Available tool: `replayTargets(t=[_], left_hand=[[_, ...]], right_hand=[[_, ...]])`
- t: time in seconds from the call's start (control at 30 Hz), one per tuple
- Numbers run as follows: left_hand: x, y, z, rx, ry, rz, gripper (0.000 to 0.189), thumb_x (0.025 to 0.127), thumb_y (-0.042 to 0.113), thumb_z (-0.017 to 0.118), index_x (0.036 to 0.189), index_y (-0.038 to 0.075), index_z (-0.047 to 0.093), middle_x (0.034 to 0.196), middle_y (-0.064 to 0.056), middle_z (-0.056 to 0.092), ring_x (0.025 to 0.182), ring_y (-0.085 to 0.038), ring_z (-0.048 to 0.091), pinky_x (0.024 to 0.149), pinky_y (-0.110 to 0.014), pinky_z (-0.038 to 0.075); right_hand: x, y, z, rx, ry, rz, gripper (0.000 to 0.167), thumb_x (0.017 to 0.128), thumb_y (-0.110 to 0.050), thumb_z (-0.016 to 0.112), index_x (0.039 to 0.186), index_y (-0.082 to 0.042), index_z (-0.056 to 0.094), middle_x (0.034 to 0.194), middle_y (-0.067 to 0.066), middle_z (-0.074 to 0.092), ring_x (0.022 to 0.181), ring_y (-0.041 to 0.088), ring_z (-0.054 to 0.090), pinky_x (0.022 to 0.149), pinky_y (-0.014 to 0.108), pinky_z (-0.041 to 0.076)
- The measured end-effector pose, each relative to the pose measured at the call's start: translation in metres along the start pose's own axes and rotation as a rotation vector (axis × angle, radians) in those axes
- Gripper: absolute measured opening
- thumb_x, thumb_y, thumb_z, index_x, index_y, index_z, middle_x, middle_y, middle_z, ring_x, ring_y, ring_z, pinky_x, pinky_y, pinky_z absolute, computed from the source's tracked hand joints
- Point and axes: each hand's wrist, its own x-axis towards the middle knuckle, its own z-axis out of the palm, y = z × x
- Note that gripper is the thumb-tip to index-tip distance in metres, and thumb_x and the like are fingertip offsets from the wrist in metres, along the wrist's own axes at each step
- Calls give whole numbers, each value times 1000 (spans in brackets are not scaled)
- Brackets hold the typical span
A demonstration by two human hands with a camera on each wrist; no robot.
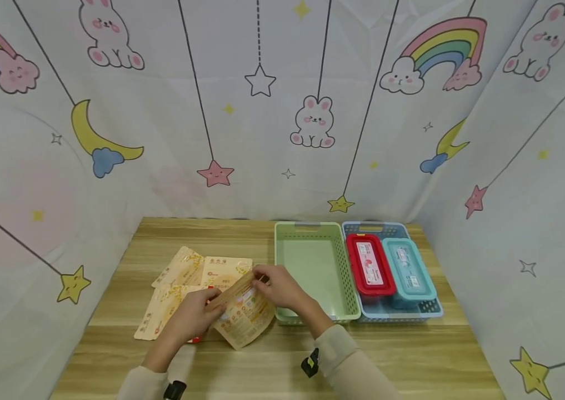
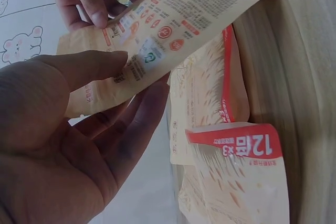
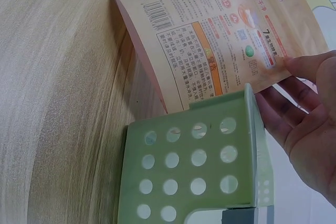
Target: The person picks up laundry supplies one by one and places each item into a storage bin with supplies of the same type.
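Both hands hold a beige pouch (image 1: pixel 247 318) by its upper edge, its printed back with barcode and small text facing the body. At one top corner my left hand (image 1: pixel 193 318) pinches it, thumb on the printed face and fingers behind, as the left wrist view shows. Toward the other corner, my right hand (image 1: pixel 282 286) grips it the same way, close to the green basket (image 3: pixel 189 161). Under and left of the held pouch lie several similar beige pouches (image 1: pixel 162 311) with red-banded ends, partly overlapping. The pouch's far side is hidden.
Right of the pouch, the green basket shows a bare floor. Beside it a blue basket (image 1: pixel 427 315) holds a red-lidded box (image 1: pixel 369 265) and a teal-lidded box (image 1: pixel 408 271). A patterned curtain (image 1: pixel 272 139) encloses the wooden table (image 1: pixel 242 378) at the back and sides.
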Motion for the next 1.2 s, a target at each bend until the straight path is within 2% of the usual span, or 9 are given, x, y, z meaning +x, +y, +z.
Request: replayTargets(t=[0.23,0.4,0.47,0.57,0.8,0.87,0.93,1.07,1.2], left_hand=[[-2,-5,0,5,12,-48,37,100,13,75,132,-4,69,111,-11,76,75,-7,65,63,-28,54],[-2,-6,-1,43,14,-59,46,99,16,76,136,-10,65,124,-22,73,83,-18,70,70,-38,57],[-2,-6,-2,52,17,-64,47,99,16,77,136,-10,65,126,-23,72,78,-23,69,69,-40,56],[-1,-5,-5,44,3,-69,35,100,17,76,125,-6,72,109,-19,76,69,-23,68,63,-38,56],[2,3,-13,25,14,-25,29,101,21,74,116,-4,75,106,-20,76,63,-19,69,57,-32,51],[3,4,-15,4,19,-18,21,102,21,73,109,1,76,85,-11,75,49,-15,60,48,-29,45],[4,5,-17,-5,33,-21,22,102,22,73,111,1,75,76,-6,72,47,-14,57,44,-28,43],[8,8,-21,12,96,-41,49,101,24,75,136,-9,65,74,-7,70,50,-13,53,46,-29,44],[13,12,-23,39,158,-57,43,102,28,74,133,-2,70,66,-6,62,48,-14,46,45,-29,39]], right_hand=[[-1,1,-2,15,1,-1,8,107,-14,66,105,-16,73,99,-3,74,89,6,69,75,23,57],[-1,3,-3,27,-26,-22,8,106,-12,66,99,-14,68,99,-2,74,87,6,69,74,23,57],[-1,3,-4,25,-39,-28,12,106,-12,67,95,-15,65,97,-3,74,87,6,69,73,23,57],[-3,2,-5,11,-42,-43,18,105,-12,67,89,-15,59,95,-4,73,86,6,69,73,23,56],[-5,-1,-10,-9,43,-73,15,104,-11,69,91,-14,61,94,-1,76,88,10,72,74,26,57],[-5,-1,-10,-3,62,-73,13,104,-10,69,92,-13,64,94,0,77,89,11,73,76,26,58],[-5,-1,-10,11,79,-67,10,104,-10,69,94,-13,66,95,0,77,89,11,73,77,27,58],[-6,-2,-11,79,110,-35,6,104,-8,68,98,-10,68,100,3,79,91,14,74,77,26,59],[-7,-5,-13,147,142,-2,9,105,-7,66,96,-8,65,102,6,79,94,19,76,75,26,60]])
